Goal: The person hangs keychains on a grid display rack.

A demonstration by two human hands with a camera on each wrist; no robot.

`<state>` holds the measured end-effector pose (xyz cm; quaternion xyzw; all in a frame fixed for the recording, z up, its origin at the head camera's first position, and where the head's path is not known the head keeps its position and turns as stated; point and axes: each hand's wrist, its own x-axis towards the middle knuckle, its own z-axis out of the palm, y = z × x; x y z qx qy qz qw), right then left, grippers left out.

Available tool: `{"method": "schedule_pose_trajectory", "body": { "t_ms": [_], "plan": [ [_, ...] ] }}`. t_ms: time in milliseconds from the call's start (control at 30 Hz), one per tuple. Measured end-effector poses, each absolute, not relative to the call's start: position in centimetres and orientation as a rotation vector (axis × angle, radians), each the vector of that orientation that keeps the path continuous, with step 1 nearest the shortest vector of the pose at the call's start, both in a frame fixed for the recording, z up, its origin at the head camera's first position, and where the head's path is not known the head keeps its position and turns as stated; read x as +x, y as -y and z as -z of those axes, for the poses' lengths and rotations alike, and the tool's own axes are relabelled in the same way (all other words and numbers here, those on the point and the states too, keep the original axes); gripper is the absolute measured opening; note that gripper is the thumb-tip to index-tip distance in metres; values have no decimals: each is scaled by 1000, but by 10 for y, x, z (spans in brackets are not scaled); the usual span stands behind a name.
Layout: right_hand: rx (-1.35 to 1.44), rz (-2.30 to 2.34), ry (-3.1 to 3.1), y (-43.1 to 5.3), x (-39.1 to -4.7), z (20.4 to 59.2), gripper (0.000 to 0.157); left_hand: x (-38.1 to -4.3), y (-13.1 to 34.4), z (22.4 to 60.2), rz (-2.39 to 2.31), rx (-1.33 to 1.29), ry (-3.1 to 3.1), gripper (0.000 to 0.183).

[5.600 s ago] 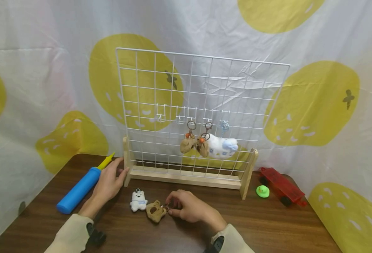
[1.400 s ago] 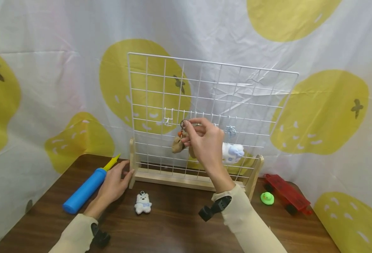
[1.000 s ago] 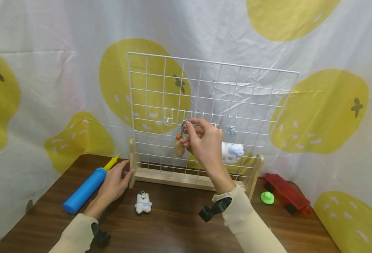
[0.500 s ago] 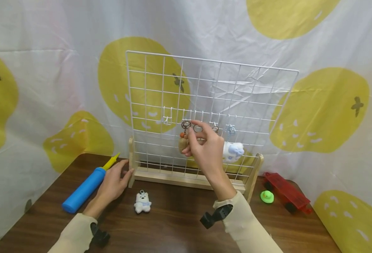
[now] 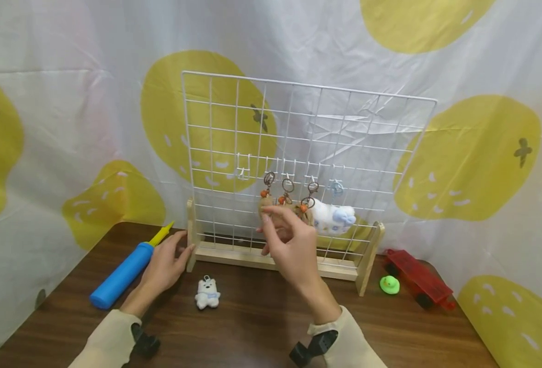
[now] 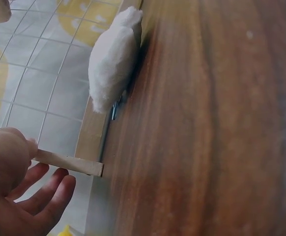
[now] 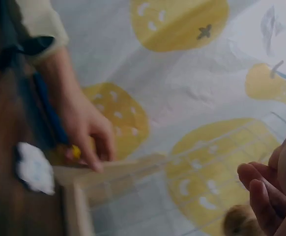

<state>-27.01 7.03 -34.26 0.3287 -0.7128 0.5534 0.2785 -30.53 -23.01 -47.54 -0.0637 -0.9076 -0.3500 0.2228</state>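
Observation:
A brown plush keychain (image 5: 265,200) with an orange bead hangs by its ring from a hook on the white wire rack. My right hand (image 5: 294,245) is just in front of it, fingers loosely bent and nothing in them. In the right wrist view a brown plush (image 7: 240,221) shows apart from the fingertips. Two more brown keychains and a white plush with a blue bow (image 5: 343,217) hang to the right, partly behind this hand. My left hand (image 5: 165,263) grips the rack's left wooden leg (image 6: 69,162) between thumb and fingers. A white bear keychain (image 5: 207,294) lies on the table.
An unused white hook (image 5: 242,173) is on the grid's left side. A blue pump (image 5: 122,276) with a yellow nozzle lies beside the left hand. At the right are a green rubber duck (image 5: 389,284) and a red toy skateboard (image 5: 419,278). A patterned curtain hangs behind.
The right hand lifted the brown keychain from the table to the rack, let go of it on the hook, and has dropped lower. The left hand keeps its place on the leg.

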Motion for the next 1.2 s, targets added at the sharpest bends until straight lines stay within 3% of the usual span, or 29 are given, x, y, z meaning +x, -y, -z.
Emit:
{"method": "schedule_pose_trajectory", "body": {
  "t_ms": [267, 600, 1067, 1200],
  "plan": [
    [912, -1543, 2126, -60, -263, 395, 13, -305, 232, 476, 964, -190, 2494, 45],
    [972, -1403, 2451, -47, -269, 430, 14, -304, 232, 477, 947, -198, 2481, 45],
    [1498, -818, 2737, -35, -261, 464, 57, -306, 231, 475, 925, -197, 2490, 46],
    [1514, -730, 2776, -35, -255, 467, 60, -306, 231, 476, 927, -205, 2488, 46]
  ]
}}
